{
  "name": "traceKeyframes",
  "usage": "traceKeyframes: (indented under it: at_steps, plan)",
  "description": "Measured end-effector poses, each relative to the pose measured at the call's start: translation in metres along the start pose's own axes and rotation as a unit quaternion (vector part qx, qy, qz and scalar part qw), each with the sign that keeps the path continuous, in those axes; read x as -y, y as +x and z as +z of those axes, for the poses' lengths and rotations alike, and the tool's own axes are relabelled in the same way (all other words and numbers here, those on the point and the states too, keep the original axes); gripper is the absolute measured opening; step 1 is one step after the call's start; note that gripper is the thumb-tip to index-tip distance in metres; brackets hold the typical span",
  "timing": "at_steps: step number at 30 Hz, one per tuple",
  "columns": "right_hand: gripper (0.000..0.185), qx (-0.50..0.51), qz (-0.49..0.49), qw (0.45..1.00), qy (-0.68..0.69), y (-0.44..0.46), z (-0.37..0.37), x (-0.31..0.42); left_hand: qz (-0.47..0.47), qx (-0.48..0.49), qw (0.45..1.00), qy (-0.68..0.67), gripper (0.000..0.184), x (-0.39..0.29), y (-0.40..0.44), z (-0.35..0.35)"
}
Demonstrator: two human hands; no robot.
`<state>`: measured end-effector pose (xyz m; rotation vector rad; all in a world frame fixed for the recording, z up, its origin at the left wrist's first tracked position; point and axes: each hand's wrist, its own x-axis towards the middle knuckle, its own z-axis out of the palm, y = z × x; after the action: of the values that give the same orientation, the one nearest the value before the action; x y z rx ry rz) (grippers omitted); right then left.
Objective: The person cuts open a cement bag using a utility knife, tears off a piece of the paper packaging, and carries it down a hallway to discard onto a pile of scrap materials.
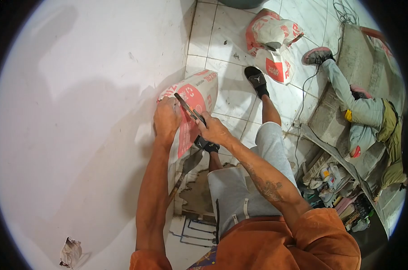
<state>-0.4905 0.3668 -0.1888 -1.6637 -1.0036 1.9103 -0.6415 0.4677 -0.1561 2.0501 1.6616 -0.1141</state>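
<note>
I see the left arm reaching straight ahead, its left hand (167, 118) gripping the edge of a paper sack (196, 95) beside the wall (100, 90); red lettering there partly reads "RIZ". The right arm angles in, and I have the right hand (214, 130) closed around a dark metal tool (185, 104) over the sack. Farther right, a black slide sandal (256, 81) shows a white figure logo.

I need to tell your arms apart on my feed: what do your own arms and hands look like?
Both hands, left and right, are gloveless, with no watch or bracelet visible. Short rust-orange sleeves leave the forearms bare. The right forearm carries a dark tattoo; none shows on the left.
</note>
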Motion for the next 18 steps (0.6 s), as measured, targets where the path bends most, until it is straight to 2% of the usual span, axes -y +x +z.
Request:
traceKeyframes:
  at_steps: [12, 15, 18]
  plan:
    - [0.027, -0.112, -0.089, 0.987, -0.069, 0.007, 0.018, 0.006, 0.041, -0.025, 0.999, 0.008, 0.013, 0.003, -0.001, 0.006]
    - [0.026, -0.092, -0.045, 0.993, -0.06, -0.002, 0.016, 0.01, 0.044, -0.029, 0.999, 0.002, 0.013, 0.003, -0.001, 0.007]
    - [0.025, -0.104, -0.051, 0.991, -0.064, 0.003, 0.019, 0.014, 0.038, -0.033, 0.999, -0.011, 0.013, 0.0, 0.0, 0.007]
